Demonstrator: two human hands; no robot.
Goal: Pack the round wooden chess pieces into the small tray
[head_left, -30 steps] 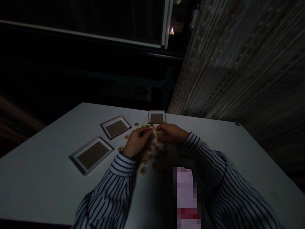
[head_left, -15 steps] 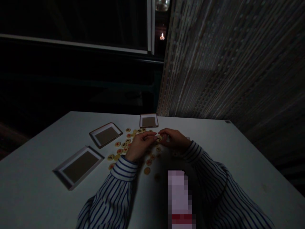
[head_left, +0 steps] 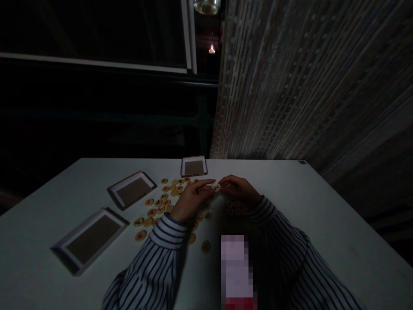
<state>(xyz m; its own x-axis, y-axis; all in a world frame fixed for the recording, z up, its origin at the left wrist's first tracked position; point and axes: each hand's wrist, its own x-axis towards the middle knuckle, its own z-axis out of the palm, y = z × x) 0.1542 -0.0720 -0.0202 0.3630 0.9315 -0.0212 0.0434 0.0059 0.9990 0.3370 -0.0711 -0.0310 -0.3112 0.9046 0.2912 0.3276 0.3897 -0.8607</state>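
Note:
A round, pale xiangqi piece (head_left: 216,187) with a dark character faces up between my two hands, above the table. On its left edge are the thumb and fingers of my left hand (head_left: 193,197), the index finger stretched out along the top. The bent fingertips of my right hand (head_left: 240,189) close on its right side. Many more xiangqi pieces (head_left: 160,209), marked in red or black, lie scattered beside and beyond my left hand. Under my right hand a group of pieces (head_left: 237,209) sits close together in shadow, partly hidden by the wrist.
Three shallow rectangular trays lie on the white table (head_left: 290,202): a near-left tray (head_left: 77,270), a middle-left tray (head_left: 122,206) and a far tray (head_left: 193,175). A bead curtain (head_left: 274,86) hangs behind the right side. A blurred-out pinkish patch (head_left: 237,267) covers the near middle.
The view has shifted a little, so the trays and scattered pieces appear farther left and lower. Both hands stay together at the piece, and the group under my right hand shows more clearly.

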